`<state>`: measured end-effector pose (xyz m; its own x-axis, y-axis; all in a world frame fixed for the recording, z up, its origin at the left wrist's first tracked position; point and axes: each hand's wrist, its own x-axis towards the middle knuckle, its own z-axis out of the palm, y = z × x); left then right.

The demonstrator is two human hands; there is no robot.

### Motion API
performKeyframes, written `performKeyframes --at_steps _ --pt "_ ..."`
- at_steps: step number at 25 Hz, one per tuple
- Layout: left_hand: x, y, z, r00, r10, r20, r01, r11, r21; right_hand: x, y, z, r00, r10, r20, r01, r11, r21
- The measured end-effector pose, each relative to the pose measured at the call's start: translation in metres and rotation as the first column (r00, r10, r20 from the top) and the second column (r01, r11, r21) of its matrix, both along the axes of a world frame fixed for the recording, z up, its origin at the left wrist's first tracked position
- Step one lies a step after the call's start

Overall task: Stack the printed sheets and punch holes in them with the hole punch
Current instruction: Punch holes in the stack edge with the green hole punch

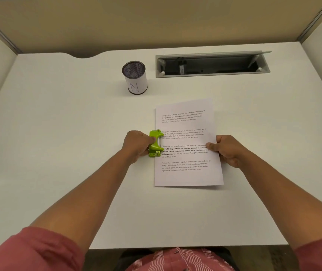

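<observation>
A stack of printed sheets [187, 173] lies flat on the white desk [78, 133], right of centre, with black text paragraphs facing up. A lime-green hole punch [155, 143] sits on the stack's left edge, its jaws over the paper margin. My left hand [136, 145] is closed around the punch from the left side. My right hand [228, 149] pinches the right edge of the sheets, thumb on top of the page. How many sheets are in the stack cannot be told.
A mesh pen cup [135, 78] with a white paper label stands behind the sheets. An open grey cable tray [213, 64] is set into the desk at the back right. Beige partition walls surround the desk on three sides.
</observation>
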<state>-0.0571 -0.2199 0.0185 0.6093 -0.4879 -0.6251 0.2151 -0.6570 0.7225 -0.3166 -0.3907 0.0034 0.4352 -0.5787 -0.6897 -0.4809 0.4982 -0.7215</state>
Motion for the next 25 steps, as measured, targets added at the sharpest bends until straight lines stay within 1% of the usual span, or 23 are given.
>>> performKeyframes --at_steps 3,6,13,18,25 --pt "0.006 -0.012 0.011 0.991 -0.129 0.022 0.127 0.989 0.077 0.0 0.001 -0.002 1.0 -0.004 0.001 0.004 1.0 0.008" --pt "0.012 -0.024 0.02 0.969 -0.244 0.025 0.236 0.957 0.17 0.0 0.0 -0.003 1.0 0.0 -0.006 0.0 1.0 0.011" --pt "0.017 -0.044 0.018 0.922 -0.386 -0.015 0.367 0.864 0.345 0.002 -0.002 -0.003 0.999 0.026 -0.023 -0.026 1.0 0.008" --pt "0.019 -0.052 0.009 0.882 -0.47 0.016 0.411 0.787 0.46 0.001 -0.004 -0.006 0.999 0.025 -0.032 -0.024 0.999 0.028" --pt "0.024 -0.047 0.004 0.891 -0.449 0.066 0.376 0.811 0.449 0.003 -0.005 -0.006 0.999 0.041 -0.033 -0.04 0.999 0.023"
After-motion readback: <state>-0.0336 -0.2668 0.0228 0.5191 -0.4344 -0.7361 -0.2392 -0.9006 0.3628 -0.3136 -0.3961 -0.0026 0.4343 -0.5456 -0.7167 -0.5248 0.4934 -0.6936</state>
